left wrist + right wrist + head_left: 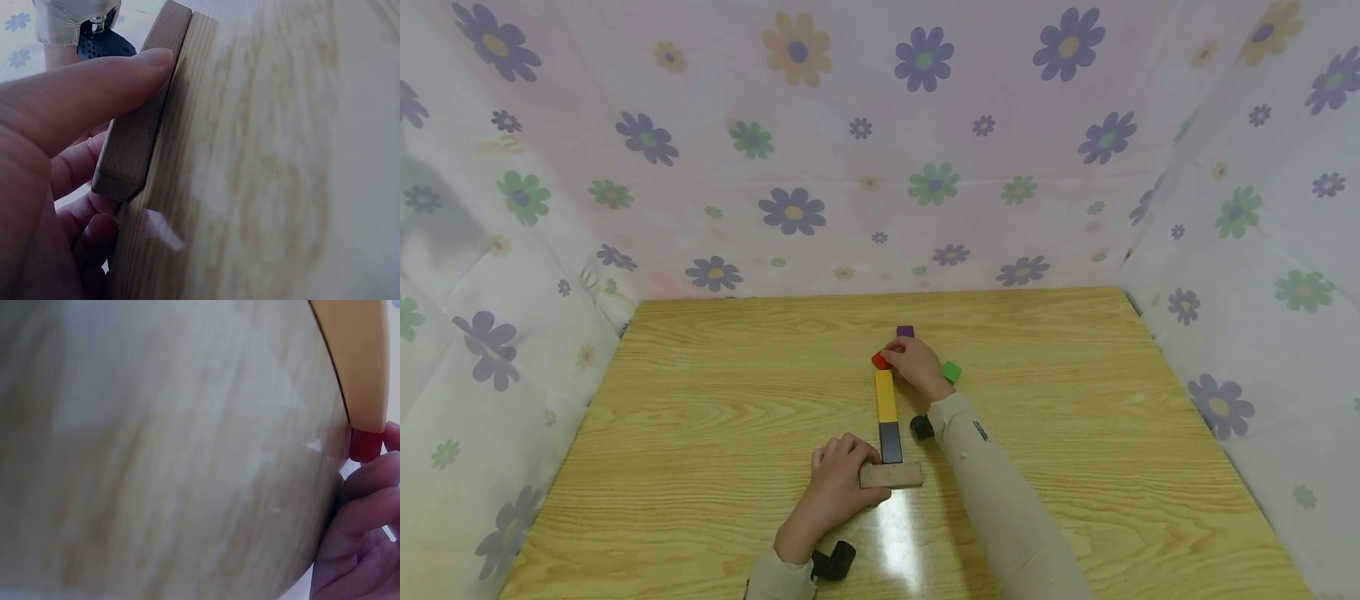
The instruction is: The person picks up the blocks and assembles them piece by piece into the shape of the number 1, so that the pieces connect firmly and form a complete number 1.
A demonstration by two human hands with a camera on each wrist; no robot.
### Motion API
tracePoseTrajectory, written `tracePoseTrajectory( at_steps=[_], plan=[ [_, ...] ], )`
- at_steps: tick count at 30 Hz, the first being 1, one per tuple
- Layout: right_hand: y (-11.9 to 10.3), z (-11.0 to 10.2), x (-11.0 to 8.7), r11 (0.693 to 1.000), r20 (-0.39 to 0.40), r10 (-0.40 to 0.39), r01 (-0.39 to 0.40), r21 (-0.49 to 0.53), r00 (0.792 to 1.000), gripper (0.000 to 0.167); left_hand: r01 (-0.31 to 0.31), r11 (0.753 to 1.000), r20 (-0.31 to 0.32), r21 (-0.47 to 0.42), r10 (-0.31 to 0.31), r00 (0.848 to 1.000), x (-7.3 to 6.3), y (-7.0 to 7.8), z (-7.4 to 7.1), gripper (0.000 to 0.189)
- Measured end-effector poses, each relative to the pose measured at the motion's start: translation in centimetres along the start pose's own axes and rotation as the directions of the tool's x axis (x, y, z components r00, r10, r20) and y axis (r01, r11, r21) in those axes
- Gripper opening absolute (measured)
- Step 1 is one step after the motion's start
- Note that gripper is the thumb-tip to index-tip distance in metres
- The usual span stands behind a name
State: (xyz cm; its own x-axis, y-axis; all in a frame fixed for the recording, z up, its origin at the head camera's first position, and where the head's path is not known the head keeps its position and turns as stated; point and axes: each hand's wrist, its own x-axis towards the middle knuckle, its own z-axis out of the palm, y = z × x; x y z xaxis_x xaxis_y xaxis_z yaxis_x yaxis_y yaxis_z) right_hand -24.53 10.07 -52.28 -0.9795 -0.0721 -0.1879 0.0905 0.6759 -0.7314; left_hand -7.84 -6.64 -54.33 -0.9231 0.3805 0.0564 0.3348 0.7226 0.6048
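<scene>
My left hand (838, 483) holds a plain wooden block (891, 476) that lies crosswise on the table, thumb on the near side and fingers on the far side. In the left wrist view the thumb presses along that block (140, 134). A dark block (891, 442) extends away from its far side, and a yellow block (886, 397) continues the line. At the yellow block's far end my right hand (917, 367) pinches a small red block (880, 360). The right wrist view has the red block (365, 445) right at the yellow block's end.
A purple block (906, 332) sits just beyond the right hand, and a green block (952, 371) to its right. Black wrist-worn devices (835, 561) show at both wrists. Flowered cloth (865, 167) encloses the wooden table (700, 400) at the back and sides.
</scene>
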Motion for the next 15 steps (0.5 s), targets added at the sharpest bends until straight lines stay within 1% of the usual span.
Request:
tracePoseTrajectory(
  at_steps=[6,15],
  plan=[
    [-0.10,-0.06,-0.03,1.000,-0.003,-0.008,0.008,-0.004,1.000,0.022,0.002,1.000,-0.002,-0.003,-0.002,1.000,0.01,0.06,-0.04,0.033],
    [0.07,0.02,0.08,1.000,-0.009,-0.021,0.020,-0.015,1.000,0.021,0.019,1.000,0.014,-0.011,-0.019,1.000,0.04,0.10,-0.04,0.033]
  ],
)
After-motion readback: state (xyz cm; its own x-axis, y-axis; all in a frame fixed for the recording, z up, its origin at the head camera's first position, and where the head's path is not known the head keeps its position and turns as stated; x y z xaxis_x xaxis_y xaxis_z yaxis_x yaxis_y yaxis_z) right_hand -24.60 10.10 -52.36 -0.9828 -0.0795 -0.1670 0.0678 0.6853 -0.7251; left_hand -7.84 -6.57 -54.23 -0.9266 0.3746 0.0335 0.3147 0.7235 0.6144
